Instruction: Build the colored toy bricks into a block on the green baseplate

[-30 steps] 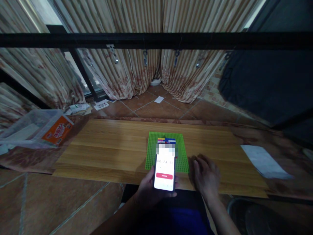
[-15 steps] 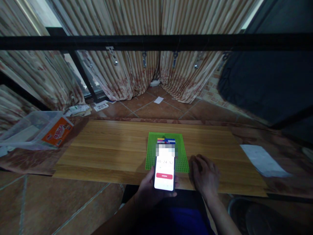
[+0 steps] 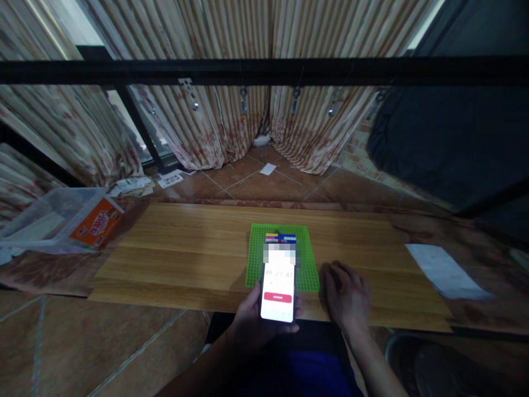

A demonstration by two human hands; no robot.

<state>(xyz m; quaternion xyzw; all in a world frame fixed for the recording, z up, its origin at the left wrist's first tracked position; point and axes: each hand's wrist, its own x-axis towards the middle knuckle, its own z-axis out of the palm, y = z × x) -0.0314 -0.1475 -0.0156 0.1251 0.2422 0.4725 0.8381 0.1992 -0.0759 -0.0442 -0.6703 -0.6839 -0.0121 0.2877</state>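
My left hand (image 3: 248,322) is closed round a smartphone (image 3: 278,309), held upright in front of me. Its lit screen shows a running timer and a red button; the top part is pixelated. Behind the phone, a green studded baseplate (image 3: 308,253) lies on the wooden board. Small coloured bricks (image 3: 285,238), among them blue, white, yellow and pink ones, sit on the plate, partly hidden by the phone. Just right of the plate, my right hand (image 3: 349,295) rests on the board with fingers loosely bent and a gap beside the thumb. No object shows in it.
A clear plastic bin (image 3: 45,242) with an orange label stands at the left. White paper (image 3: 446,270) lies at the right edge of the wooden board (image 3: 177,248). A dark horizontal bar (image 3: 231,71) crosses in front of the curtains (image 3: 223,33).
The timer on the phone screen has counted up from about 24 to 27. Both hands, the phone and the baseplate keep their places.
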